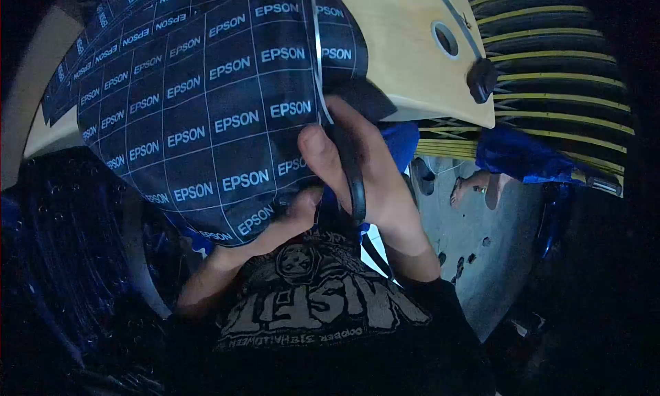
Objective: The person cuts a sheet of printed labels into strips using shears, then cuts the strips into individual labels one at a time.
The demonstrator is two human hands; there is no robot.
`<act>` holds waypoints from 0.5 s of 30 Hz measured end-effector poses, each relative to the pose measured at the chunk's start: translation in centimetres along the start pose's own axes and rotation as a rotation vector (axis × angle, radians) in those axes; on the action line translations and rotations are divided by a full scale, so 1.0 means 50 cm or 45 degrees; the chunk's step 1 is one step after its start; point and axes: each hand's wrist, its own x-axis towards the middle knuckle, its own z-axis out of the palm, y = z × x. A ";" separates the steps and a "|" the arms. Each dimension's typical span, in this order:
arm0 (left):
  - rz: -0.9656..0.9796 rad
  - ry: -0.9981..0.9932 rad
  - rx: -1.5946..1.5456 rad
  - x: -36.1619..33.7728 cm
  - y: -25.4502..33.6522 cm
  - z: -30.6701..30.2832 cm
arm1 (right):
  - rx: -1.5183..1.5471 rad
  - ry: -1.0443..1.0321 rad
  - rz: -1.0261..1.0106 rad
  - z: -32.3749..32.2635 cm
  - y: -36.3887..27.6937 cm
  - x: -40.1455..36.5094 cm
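closest to me is the person's dark shirt (316,306), its pale print just below both hands. the left hand (285,225) comes in low from its own side, forearm slanting inward, thumb laid along the near edge of the sheet (182,131). its fingers are hidden under there, so i cannot tell whether they pinch or lie spread. the right hand (368,162) sits higher, wrist turned in and forearm rising steeply; thumb and fingers curl around a dark handle (355,190), the thumb pointing up and across towards the sheet. the two hands are near each other but apart.

the sheet, black with epson printed all over, bulges up above the left hand and spreads away past both. a thin pale strip (317,59) runs up over it from the right fingers. beyond the right hand is a yellowish board (405,66) with a round hole, a dark knob (482,80) at its outer end. farther out on that side are yellow-edged slats (550,73), blue cloth (522,154) hanging at their near end, and a bare foot (466,188) on the grey floor (467,251).
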 end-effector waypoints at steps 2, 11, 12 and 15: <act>-0.087 -0.021 -0.229 -0.009 -0.007 -0.002 | -0.026 -0.015 0.121 -0.003 0.008 0.000; 0.580 0.069 1.244 -0.047 -0.060 0.011 | 0.031 -0.018 0.036 0.002 0.001 0.006; 0.121 0.022 0.375 -0.038 -0.038 0.004 | 0.044 -0.009 0.042 0.007 0.001 0.008; -0.339 -0.065 -0.408 -0.012 -0.006 -0.012 | 0.091 0.006 0.032 0.009 0.004 0.015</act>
